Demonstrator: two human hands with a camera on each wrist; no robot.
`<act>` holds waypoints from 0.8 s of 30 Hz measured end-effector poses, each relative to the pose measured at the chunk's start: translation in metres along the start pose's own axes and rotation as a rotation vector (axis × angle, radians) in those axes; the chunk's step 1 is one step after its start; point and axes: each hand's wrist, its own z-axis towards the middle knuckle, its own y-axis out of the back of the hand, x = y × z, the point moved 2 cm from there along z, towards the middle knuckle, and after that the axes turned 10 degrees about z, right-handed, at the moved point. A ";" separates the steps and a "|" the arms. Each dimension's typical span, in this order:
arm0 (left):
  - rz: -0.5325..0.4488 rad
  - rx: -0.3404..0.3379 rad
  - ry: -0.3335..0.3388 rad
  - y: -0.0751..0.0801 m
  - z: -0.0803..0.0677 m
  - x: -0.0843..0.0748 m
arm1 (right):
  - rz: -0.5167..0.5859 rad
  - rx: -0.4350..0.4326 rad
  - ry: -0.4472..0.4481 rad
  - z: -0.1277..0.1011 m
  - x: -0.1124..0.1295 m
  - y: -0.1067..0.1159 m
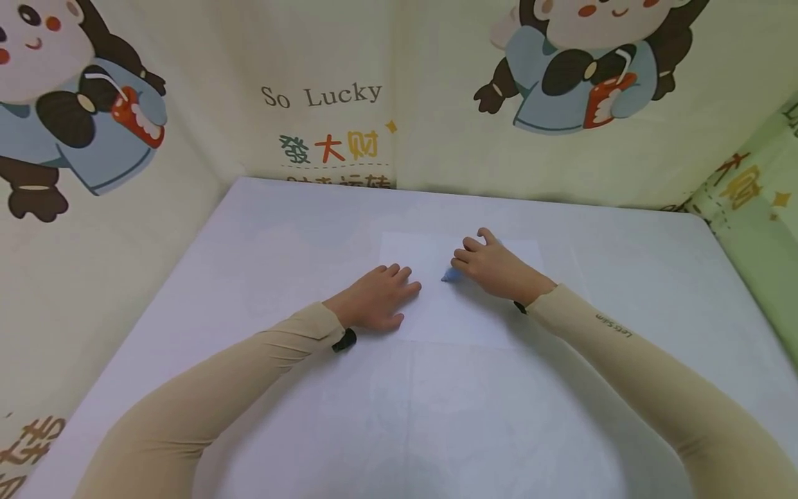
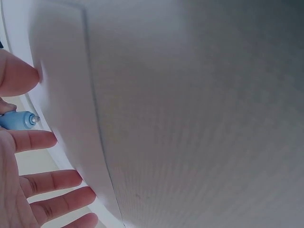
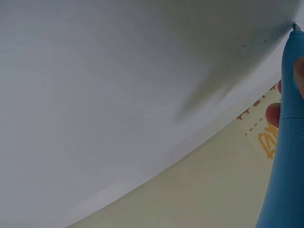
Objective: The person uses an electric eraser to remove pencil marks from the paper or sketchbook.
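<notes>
A white sheet of paper (image 1: pixel 474 315) lies on the white table (image 1: pixel 262 229). My left hand (image 1: pixel 380 296) rests flat on the sheet's left edge, fingers straight and spread (image 2: pixel 45 178). My right hand (image 1: pixel 495 267) grips a light blue pen (image 1: pixel 450 275) with its fingers curled round it. The pen's tip touches the paper near the sheet's middle. In the right wrist view the blue pen (image 3: pixel 287 142) fills the right edge, tip down on the white surface. The left wrist view shows the pen's tip (image 2: pixel 21 119) just beyond my left fingers.
Printed fabric walls with cartoon pandas (image 1: pixel 81 104) and the words "So Lucky" (image 1: pixel 321 95) close in the table on the left, back and right. A green panel (image 1: pixel 757 229) stands at the right. White tabletop stretches in front of and beside the paper.
</notes>
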 end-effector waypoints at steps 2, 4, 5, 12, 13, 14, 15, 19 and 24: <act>0.003 0.001 -0.001 0.000 0.001 -0.001 | -0.006 0.009 -0.002 0.000 0.000 -0.001; 0.002 0.004 0.001 0.000 0.001 -0.002 | -0.013 0.020 -0.007 -0.001 0.000 -0.001; 0.001 0.007 0.002 0.001 0.001 -0.002 | -0.016 0.027 -0.011 -0.002 0.000 0.000; -0.001 0.003 0.007 0.002 -0.002 -0.001 | -0.006 0.041 -0.025 -0.007 -0.004 0.002; 0.000 0.000 0.007 0.002 -0.002 -0.001 | -0.008 0.034 -0.021 -0.007 -0.004 0.002; 0.000 -0.001 0.007 0.002 -0.003 -0.001 | -0.008 0.025 -0.017 -0.006 -0.003 0.002; 0.000 -0.003 0.006 0.002 -0.003 -0.001 | -0.007 0.016 -0.013 -0.005 -0.003 0.002; 0.000 -0.007 0.007 0.000 -0.001 -0.001 | -0.008 -0.004 -0.006 -0.002 0.000 0.000; 0.000 -0.003 0.007 -0.001 0.000 -0.002 | -0.001 0.011 -0.011 0.000 0.001 -0.001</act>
